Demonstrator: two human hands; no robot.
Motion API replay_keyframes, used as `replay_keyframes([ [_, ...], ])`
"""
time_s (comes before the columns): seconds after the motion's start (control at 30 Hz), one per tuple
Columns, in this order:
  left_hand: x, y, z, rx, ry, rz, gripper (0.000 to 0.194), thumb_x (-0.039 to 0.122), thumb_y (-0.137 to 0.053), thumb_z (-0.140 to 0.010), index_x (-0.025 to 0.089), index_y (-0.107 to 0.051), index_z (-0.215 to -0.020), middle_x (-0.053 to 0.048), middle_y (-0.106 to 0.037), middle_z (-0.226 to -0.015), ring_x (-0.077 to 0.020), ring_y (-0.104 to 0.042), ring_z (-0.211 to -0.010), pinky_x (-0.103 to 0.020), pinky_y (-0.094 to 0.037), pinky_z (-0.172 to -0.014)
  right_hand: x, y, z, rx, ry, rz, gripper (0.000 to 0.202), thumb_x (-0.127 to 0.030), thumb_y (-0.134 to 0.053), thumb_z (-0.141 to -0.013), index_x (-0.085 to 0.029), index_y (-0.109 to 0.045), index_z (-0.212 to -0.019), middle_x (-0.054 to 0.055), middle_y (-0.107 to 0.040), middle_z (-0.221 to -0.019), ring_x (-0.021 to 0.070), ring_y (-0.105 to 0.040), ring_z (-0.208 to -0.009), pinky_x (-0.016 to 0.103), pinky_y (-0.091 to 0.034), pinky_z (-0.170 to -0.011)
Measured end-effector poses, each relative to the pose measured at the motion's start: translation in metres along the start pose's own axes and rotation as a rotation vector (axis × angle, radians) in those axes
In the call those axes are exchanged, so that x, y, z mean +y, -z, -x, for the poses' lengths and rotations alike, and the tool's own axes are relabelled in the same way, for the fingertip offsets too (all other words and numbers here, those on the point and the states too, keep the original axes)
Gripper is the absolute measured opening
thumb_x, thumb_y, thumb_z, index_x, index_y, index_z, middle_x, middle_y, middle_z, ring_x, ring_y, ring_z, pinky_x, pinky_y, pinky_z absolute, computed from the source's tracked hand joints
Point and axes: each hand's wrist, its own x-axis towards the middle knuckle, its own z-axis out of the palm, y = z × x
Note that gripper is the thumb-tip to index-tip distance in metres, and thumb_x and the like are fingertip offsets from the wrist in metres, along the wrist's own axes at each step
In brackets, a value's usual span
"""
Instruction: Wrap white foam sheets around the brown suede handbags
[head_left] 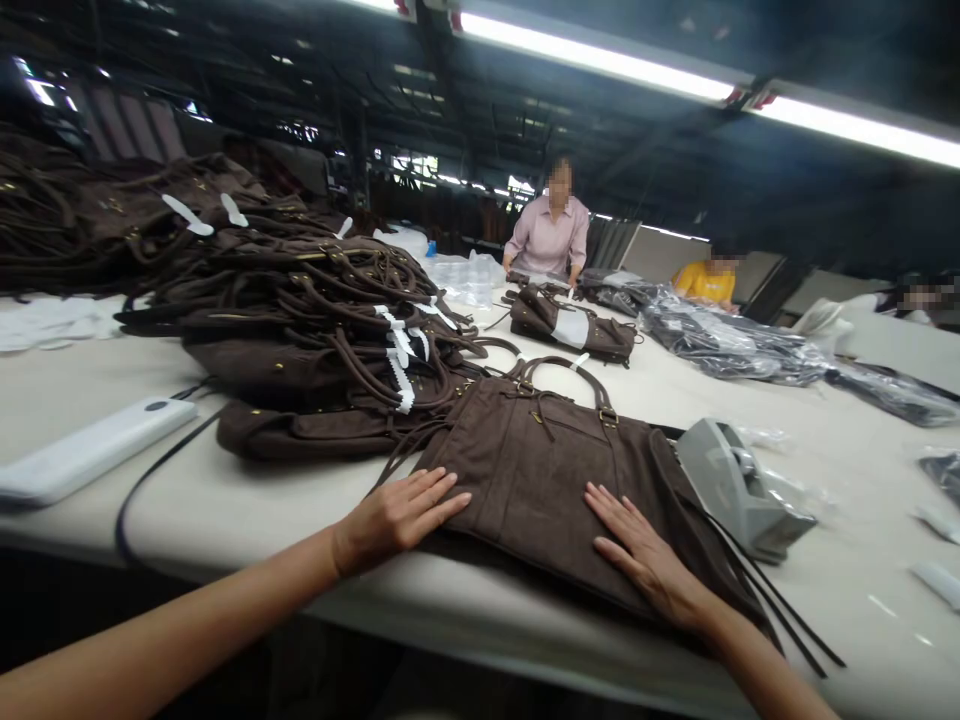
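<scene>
A dark brown handbag (532, 470) lies flat at the table's front edge, its two looped handles pointing away from me. My left hand (405, 510) rests on the bag's left edge with its fingers stretched out. On the right part of the bag, my right hand (645, 550) lies flat with the fingers spread. Neither hand grips anything. Thin dark straps trail off the bag's right side. A white strip is wrapped around one handle. Only the bag's upward face shows; its underside is hidden.
A tall pile of brown handbags (300, 330) stands to the left, beside a white device (97, 450) with a black cable. A grey tape dispenser (735, 490) sits right of the bag. Plastic-wrapped bags (735, 335) lie farther back. A person (547, 235) stands across the table (847, 460).
</scene>
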Motion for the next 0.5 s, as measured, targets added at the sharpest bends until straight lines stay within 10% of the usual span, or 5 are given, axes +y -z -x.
replay_keyframes([
  [0.33,0.04,0.034,-0.004,-0.298,0.137,0.044,0.052,0.022,-0.047,-0.089,0.005,-0.044,-0.138,-0.022,-0.049,-0.138,-0.0315,-0.043,-0.132,-0.044,-0.04,-0.108,-0.008,-0.012,0.004,0.107,-0.08,0.184,0.053,-0.051,-0.033,-0.097,-0.031,-0.033,-0.147,0.001,-0.028,-0.154,0.0199,-0.024,-0.143,0.049,-0.018,-0.117],
  [0.5,0.045,0.034,-0.036,-0.548,0.176,0.009,0.081,0.034,-0.062,-0.085,0.031,-0.014,-0.15,-0.015,-0.063,-0.113,-0.0291,-0.062,-0.103,-0.044,-0.05,-0.085,-0.011,-0.025,0.014,0.321,-0.338,0.284,0.063,-0.052,-0.031,-0.096,-0.013,-0.039,-0.144,0.01,-0.031,-0.152,0.0237,-0.027,-0.142,0.045,-0.023,-0.117],
])
